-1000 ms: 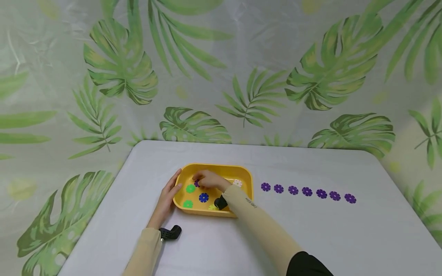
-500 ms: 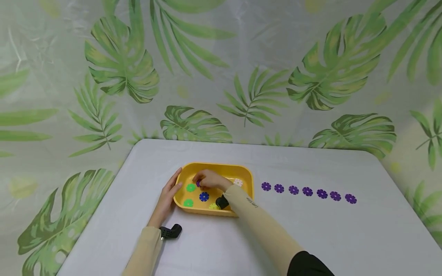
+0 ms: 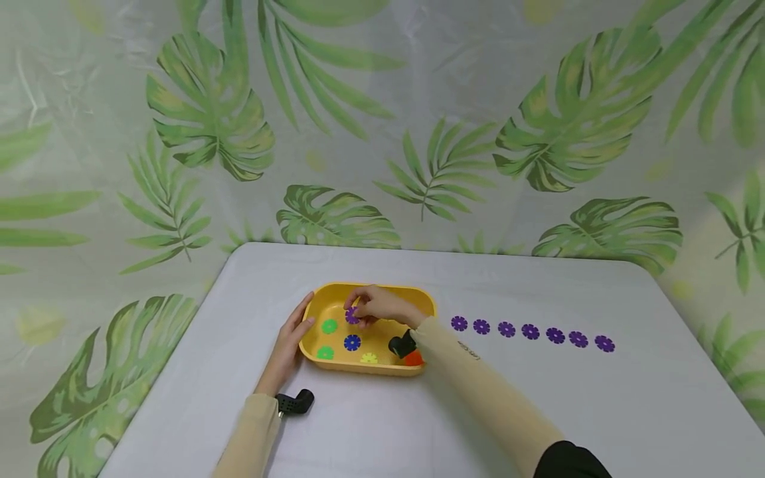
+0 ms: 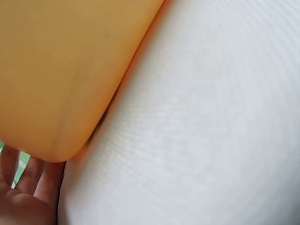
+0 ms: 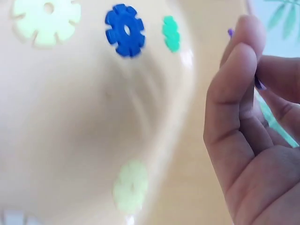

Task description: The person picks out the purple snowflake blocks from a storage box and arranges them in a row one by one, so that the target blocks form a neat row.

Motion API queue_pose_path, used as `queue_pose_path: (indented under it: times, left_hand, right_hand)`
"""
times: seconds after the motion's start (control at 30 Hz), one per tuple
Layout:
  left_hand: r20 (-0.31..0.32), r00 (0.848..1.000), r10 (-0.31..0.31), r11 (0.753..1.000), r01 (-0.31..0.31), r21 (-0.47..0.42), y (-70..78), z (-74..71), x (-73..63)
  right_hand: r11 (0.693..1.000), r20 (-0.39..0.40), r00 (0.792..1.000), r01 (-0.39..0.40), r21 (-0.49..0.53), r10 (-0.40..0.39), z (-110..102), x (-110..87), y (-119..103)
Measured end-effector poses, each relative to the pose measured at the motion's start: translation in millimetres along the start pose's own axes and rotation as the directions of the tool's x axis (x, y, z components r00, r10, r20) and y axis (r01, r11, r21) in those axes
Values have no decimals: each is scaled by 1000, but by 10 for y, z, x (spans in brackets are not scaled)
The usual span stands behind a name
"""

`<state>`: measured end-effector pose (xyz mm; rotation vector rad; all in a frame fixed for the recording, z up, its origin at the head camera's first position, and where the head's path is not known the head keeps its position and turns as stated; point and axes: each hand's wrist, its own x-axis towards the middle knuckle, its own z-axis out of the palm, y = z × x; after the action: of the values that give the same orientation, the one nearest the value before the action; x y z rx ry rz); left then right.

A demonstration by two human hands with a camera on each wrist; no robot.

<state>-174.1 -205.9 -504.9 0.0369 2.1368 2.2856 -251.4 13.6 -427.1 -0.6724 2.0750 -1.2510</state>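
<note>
My right hand (image 3: 382, 305) pinches a purple flower-shaped plastic disc (image 3: 350, 315) between thumb and fingertips above the yellow tray (image 3: 358, 366). In the right wrist view only slivers of that disc show past the fingers (image 5: 230, 77). My left hand (image 3: 289, 345) lies along the tray's left side, fingers fairly straight against the outer wall and thumb at the rim. Inside the tray sit a blue disc (image 3: 352, 342), two green discs, one nearer the back (image 3: 329, 326) and one at the front (image 3: 325, 352), a yellow disc (image 3: 369, 358) and something orange-red (image 3: 414, 358).
A row of several purple discs (image 3: 506, 329) extends rightward from the tray across the white table (image 3: 538, 398). Black wrist cameras, left (image 3: 295, 402) and right (image 3: 402, 344), are strapped on. A leaf-patterned curtain (image 3: 442, 99) hangs behind the table.
My right hand has moved up and rightward from the tray's left part, carrying the purple disc. The orange-red piece has come into sight. My left hand stays in place.
</note>
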Motion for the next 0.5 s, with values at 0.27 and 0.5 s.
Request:
queue_pose_path:
  times: [0.27,0.5]
  left_hand:
    - [0,1000,-25,1000,25,-10,50,22,-10]
    - [28,1000,-10,1000,10,12,250,76,-100]
  right_hand:
    - [998,-20,998,54,30,-54,-462,-478,136]
    - [997,-166,986,-1,73,13,-954,-1074,534]
